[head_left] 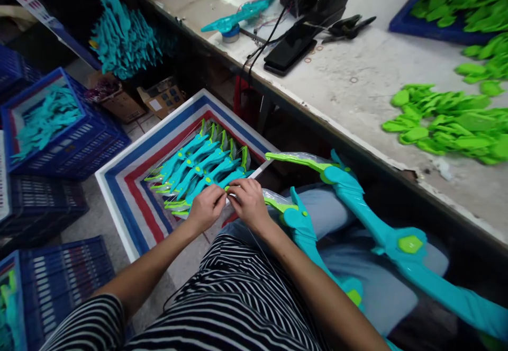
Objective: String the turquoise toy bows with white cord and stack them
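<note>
Plainly, these plastic pieces look light: at the left, the blue crate (67,144) holds a loose heap of teal parts (47,118), which we judge hard and smooth, easy to lift but apt to tangle. To the right of it, the striped tray (137,205) carries a row of finished-looking teal-and-green bows (198,168), nested closely, with fine strings along them that could snag if we pull one out by its end.

At the near right corner of the tray, our left hand (205,207) has its fingers closed in a pinch; we cannot tell exactly what lies between them. Just beside it, our right hand (252,205) pinches the lime tip of the near bow (305,234), which runs back to the right over our lap (373,293). That tip looks slim and slightly springy, so a light fingertip hold suits it; the thick teal limb offers a firmer, safer grip.

Farther right, the far bow (381,232) also lies across our lap, untouched. It seems stiff, a little slippery, best held by the broad part near its green hexagon. On the counter (369,97) beyond, loose green pieces (448,123) at the right look small, light and prone to slide.
</note>
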A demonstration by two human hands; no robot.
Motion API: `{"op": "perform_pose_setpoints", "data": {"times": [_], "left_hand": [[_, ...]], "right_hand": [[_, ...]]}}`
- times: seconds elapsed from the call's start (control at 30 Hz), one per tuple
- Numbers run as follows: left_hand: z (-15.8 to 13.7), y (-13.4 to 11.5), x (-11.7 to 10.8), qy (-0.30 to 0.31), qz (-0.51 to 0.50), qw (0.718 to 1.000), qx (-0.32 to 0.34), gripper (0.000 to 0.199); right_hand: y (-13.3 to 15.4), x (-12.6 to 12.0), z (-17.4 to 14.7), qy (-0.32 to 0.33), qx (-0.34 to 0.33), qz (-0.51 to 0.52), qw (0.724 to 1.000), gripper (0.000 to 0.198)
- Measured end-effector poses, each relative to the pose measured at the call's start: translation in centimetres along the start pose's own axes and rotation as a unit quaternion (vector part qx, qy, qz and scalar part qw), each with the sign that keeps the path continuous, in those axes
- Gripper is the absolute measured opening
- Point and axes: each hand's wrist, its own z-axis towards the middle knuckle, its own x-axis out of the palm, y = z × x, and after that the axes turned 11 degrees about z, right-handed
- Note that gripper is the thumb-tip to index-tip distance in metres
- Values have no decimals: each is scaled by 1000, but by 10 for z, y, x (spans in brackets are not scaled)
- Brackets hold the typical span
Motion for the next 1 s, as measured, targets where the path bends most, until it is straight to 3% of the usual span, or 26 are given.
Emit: {"op": "perform_pose_setpoints", "data": {"times": [0.13, 0.23, 0.33, 0.4, 0.63, 0.77, 0.9, 1.0], "left_hand": [[-1, 5, 3, 1, -24, 999, 29, 21], [1, 12, 10, -3, -143, 988, -54, 20], [5, 20, 20, 26, -322, 935, -146, 21], [10, 23, 25, 56, -409, 896, -163, 30], [26, 13, 36, 21, -516, 838, -178, 33], [31, 3, 37, 21, -496, 853, -161, 24], [36, -4, 28, 57, -445, 881, -150, 18], [48, -11, 15, 91, -368, 917, -125, 18]], "right_hand": [[5, 4, 5, 46, 52, -40, 997, 8], [7, 6, 9, 97, 77, -65, 990, 9], [6, 6, 10, 116, 82, -81, 987, 12], [5, 4, 9, 115, 72, -73, 988, 14], [-6, -11, 12, 40, 32, 74, 996, 6], [-15, -20, 18, -91, 39, 162, 982, 7], [-19, -38, 22, -267, 72, 171, 946, 7], [-19, -41, 19, -268, 86, 204, 938, 9]]}}
